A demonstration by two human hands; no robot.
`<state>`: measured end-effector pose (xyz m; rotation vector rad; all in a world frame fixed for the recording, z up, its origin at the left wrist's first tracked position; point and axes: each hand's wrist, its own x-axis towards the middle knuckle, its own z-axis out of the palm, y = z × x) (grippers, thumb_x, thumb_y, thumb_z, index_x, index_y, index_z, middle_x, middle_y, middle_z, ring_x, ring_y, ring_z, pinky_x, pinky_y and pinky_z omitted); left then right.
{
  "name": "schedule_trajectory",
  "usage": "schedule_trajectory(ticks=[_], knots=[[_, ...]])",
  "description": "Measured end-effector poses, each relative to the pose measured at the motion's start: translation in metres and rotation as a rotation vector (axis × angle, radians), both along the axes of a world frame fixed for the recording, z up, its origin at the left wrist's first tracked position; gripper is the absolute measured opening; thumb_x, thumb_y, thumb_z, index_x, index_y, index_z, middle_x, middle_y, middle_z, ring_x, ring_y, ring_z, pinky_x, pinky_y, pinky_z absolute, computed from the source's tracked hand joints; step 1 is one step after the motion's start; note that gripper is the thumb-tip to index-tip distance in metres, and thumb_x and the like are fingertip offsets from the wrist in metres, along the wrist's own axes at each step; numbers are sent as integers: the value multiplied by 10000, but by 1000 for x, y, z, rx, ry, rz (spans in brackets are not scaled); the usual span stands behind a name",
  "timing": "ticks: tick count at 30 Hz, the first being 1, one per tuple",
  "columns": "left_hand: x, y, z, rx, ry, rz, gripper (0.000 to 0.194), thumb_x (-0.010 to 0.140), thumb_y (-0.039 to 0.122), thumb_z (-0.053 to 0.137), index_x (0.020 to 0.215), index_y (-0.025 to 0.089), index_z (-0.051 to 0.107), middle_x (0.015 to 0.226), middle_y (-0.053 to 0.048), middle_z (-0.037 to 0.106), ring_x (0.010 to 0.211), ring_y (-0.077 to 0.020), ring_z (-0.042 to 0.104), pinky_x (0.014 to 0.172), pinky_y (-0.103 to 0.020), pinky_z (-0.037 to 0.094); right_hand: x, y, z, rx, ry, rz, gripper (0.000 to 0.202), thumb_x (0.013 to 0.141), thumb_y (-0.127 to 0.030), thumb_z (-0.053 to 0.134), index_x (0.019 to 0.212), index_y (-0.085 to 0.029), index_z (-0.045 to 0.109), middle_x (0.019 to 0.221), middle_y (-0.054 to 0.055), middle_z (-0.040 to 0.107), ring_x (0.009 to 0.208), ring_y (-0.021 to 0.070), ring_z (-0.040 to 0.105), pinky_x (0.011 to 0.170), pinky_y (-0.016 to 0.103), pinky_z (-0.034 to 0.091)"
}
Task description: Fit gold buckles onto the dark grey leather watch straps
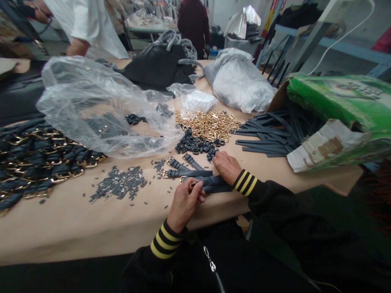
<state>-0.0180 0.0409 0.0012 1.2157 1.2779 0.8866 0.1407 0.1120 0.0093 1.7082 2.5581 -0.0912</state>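
Observation:
My left hand (pixel 187 200) is closed near the table's front edge, thumb against fingers, on the buckle end of a dark strap (pixel 216 180). A bit of gold shows between its fingertips. My right hand (pixel 226 166) reaches to the near edge of a heap of small dark strap loops (pixel 197 143). Its fingers are curled down, and whatever they hold is hidden. Between the hands and the loops lie several short straps with gold buckles (pixel 175 163). Behind the loops is a pile of loose gold buckles (pixel 214 125).
Left of my hands lie scattered small dark pieces (pixel 120 183) and a stack of buckled straps (pixel 39 156). A clear plastic bag (pixel 91 101) spreads behind them. Long dark strips (pixel 271 130) come out of a green box (pixel 339 95) at right. A person in white (pixel 88 24) stands across the table.

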Motion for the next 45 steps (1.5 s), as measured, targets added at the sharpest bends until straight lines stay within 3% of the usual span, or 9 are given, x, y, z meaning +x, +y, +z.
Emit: schedule_trajectory(ticks=[7,15,19,22,24,26,29,32,45], knots=[[-2,-3,-2,-15,-20,13,236,793,375,526,791,140,508,595,14,586,455,-80,555,427,-173,427,9,3,5,-91,2,136,264,848,-54,352,863,-113,609,909,132,580,874,227,531,691,293,427],[-4,-3,-2,-24,-19,34,236,788,374,528,774,139,511,589,11,580,446,-83,549,421,-176,425,23,6,1,-129,145,115,113,755,-82,491,772,-117,597,838,102,615,779,175,571,674,244,411],[-5,0,1,26,17,91,235,795,376,519,780,142,514,580,17,569,444,-85,545,434,-186,432,29,-11,13,-128,473,31,90,799,-174,486,785,-132,565,770,43,606,703,128,566,653,223,431],[-4,2,3,93,81,140,229,804,373,508,765,147,516,571,23,559,449,-86,546,460,-194,441,28,-35,25,40,790,-81,52,766,-170,528,724,-146,547,834,60,593,800,162,561,728,283,443],[-1,2,5,120,115,159,226,804,370,509,758,149,516,572,23,559,457,-88,550,472,-198,446,26,-48,31,260,821,-163,22,741,-138,544,721,-146,548,945,97,563,939,205,519,827,346,409],[2,1,6,131,121,168,221,803,366,512,757,150,516,574,24,558,460,-90,552,475,-200,448,22,-57,35,321,840,-184,26,734,-124,548,736,-149,553,972,103,542,974,214,495,840,354,398],[7,-2,10,141,93,158,211,803,357,516,766,149,519,579,26,561,464,-91,556,477,-200,449,14,-61,32,29,943,-119,43,739,-133,551,705,-159,547,828,52,558,788,159,532,688,274,434],[10,-5,13,136,59,142,200,795,344,530,779,145,531,591,23,573,468,-91,562,484,-202,453,5,-59,21,-215,1049,-170,41,737,-146,555,696,-152,550,704,12,554,652,121,518,611,239,421],[3,-5,12,183,83,-19,155,821,297,505,763,155,521,586,34,545,486,-75,529,509,-194,437,7,-57,6,-540,1367,-267,148,721,-274,600,713,-130,568,649,-1,572,619,114,546,614,257,451]])
